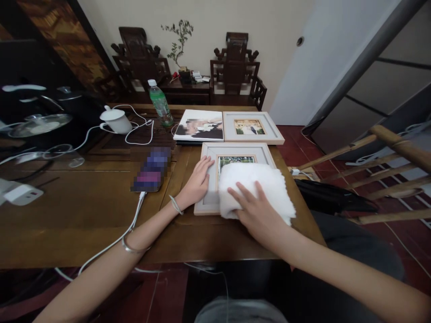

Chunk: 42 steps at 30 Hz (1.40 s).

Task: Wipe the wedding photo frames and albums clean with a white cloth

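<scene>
A picture frame with a pale wooden border lies flat near the table's right end. My left hand rests on its left side, fingers stretched out and flat. Over the lower right of the frame, my right hand presses a fluffy white cloth and holds it, fingers spread across the top. The cloth covers much of the small photo, so only its upper part shows. Beyond it lie a second frame holding a photo and a white-edged photo panel on a dark item.
Left of my left hand, a phone is plugged into a white cable. Farther back are a green-labelled bottle, a lidded white cup and a glass-lidded pot. A wooden chair stands right of the table.
</scene>
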{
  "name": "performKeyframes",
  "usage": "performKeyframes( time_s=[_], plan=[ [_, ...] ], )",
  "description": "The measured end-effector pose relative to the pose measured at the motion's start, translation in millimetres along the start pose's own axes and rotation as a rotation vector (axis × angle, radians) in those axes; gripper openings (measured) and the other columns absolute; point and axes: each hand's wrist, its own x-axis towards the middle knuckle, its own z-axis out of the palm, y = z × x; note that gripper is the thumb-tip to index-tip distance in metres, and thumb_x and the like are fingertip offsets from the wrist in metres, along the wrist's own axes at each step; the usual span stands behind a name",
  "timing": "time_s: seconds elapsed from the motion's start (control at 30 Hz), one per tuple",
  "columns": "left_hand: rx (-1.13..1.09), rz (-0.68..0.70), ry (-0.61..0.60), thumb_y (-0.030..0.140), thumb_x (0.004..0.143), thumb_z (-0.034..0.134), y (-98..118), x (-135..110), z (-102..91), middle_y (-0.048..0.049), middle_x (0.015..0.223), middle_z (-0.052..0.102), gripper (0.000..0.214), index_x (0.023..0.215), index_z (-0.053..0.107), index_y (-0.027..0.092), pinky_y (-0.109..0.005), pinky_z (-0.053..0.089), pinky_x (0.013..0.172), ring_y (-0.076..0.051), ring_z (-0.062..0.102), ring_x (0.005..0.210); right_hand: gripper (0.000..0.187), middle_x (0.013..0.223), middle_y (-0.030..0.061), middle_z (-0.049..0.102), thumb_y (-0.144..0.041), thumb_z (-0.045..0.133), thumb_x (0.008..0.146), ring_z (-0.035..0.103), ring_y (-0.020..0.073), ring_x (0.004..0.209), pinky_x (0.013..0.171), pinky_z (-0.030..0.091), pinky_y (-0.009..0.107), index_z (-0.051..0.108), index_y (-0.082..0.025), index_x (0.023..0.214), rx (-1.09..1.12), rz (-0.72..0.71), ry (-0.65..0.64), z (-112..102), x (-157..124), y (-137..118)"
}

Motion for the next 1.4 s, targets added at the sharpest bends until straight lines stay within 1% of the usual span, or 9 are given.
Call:
performKeyframes(
  time_s=[0.2,0.33,0.5,0.77,0.9,1.03,1.23,1.3,1.4],
  plan=[
    [0.003,0.013,-0.02,0.014,0.091,0.033,-0.7,-0.7,-0.5,-0.014,0.147,0.039,0.044,0.133,0.043,0.014,-0.052,0.022,0.116,-0.025,0.023,0.143,0.025,0.14,0.0088,0.05,-0.007,0.055,0.078,0.043,0.0348,0.13,0.097,0.037,0.066,0.074,-0.021,0.086,-0.076,0.164,-0.037,-0.2,-59.8,43.2],
    [0.005,0.025,-0.029,0.014,0.092,0.032,-2.9,-1.0,-0.4,-0.013,0.146,0.04,0.041,0.13,0.048,0.016,-0.053,0.022,0.115,-0.025,0.022,0.143,0.032,0.142,0.0024,0.047,-0.002,0.052,0.071,0.041,0.0335,0.131,0.098,0.036,0.064,0.074,-0.022,0.084,-0.107,0.222,-0.069,-0.3,-71.4,65.8],
    [-0.002,0.033,-0.039,0.015,0.093,0.033,-4.6,-0.4,-0.7,-0.0111,0.146,0.041,0.038,0.127,0.051,0.019,-0.054,0.023,0.114,-0.025,0.022,0.143,0.038,0.144,0.0029,0.044,-0.003,0.048,0.071,0.038,0.0329,0.134,0.099,0.036,0.061,0.073,-0.02,0.093,-0.119,0.278,-0.108,7.8,-43.2,95.0],
    [-0.006,0.043,-0.021,0.014,0.094,0.031,-4.5,-0.6,0.4,-0.0085,0.146,0.041,0.04,0.129,0.049,0.022,-0.054,0.022,0.115,-0.024,0.022,0.143,0.05,0.146,0.0043,0.042,0.003,0.04,0.073,0.035,0.0315,0.136,0.102,0.036,0.059,0.069,-0.018,0.109,-0.091,0.35,-0.023,34.7,12.4,154.6],
    [-0.017,0.031,-0.002,0.012,0.094,0.03,-1.3,-1.3,1.1,-0.0105,0.146,0.042,0.041,0.13,0.048,0.019,-0.053,0.023,0.115,-0.023,0.022,0.143,0.046,0.147,0.0067,0.042,0.003,0.041,0.074,0.033,0.0342,0.136,0.1,0.038,0.057,0.071,-0.015,0.104,-0.077,0.313,-0.008,32.8,5.8,145.7],
    [-0.027,0.027,0.029,0.013,0.094,0.031,1.3,-2.0,2.1,-0.0088,0.145,0.043,0.041,0.13,0.048,0.021,-0.054,0.023,0.115,-0.023,0.024,0.143,0.042,0.145,0.0096,0.044,0.003,0.044,0.071,0.034,0.0367,0.135,0.099,0.039,0.058,0.072,-0.015,0.096,-0.041,0.247,-0.034,20.9,-27.6,113.4],
    [-0.02,0.019,0.029,0.012,0.093,0.032,0.3,-1.7,3.2,-0.0099,0.145,0.043,0.041,0.129,0.048,0.02,-0.054,0.022,0.115,-0.023,0.023,0.143,0.047,0.148,0.0002,0.04,0.002,0.044,0.064,0.027,0.0363,0.139,0.105,0.039,0.057,0.072,-0.021,0.094,0.113,0.201,-0.063,5.7,-82.9,73.2],
    [-0.003,0.019,0.014,0.012,0.092,0.032,-0.4,-1.6,2.4,-0.0105,0.145,0.043,0.041,0.13,0.048,0.019,-0.054,0.022,0.115,-0.024,0.023,0.143,0.051,0.148,0.0014,0.039,0.003,0.041,0.065,0.028,0.0367,0.138,0.104,0.04,0.058,0.072,-0.019,0.099,0.12,0.194,-0.093,0.6,-87.6,66.9],
    [0.02,0.028,-0.014,0.013,0.092,0.032,-1.6,-1.5,0.5,-0.012,0.146,0.042,0.041,0.129,0.049,0.017,-0.054,0.023,0.115,-0.025,0.023,0.143,0.051,0.146,0.0035,0.042,0.003,0.041,0.067,0.031,0.0363,0.137,0.102,0.042,0.057,0.071,-0.018,0.103,0.079,0.216,-0.121,-2.3,-77.3,68.5]
  ],
)
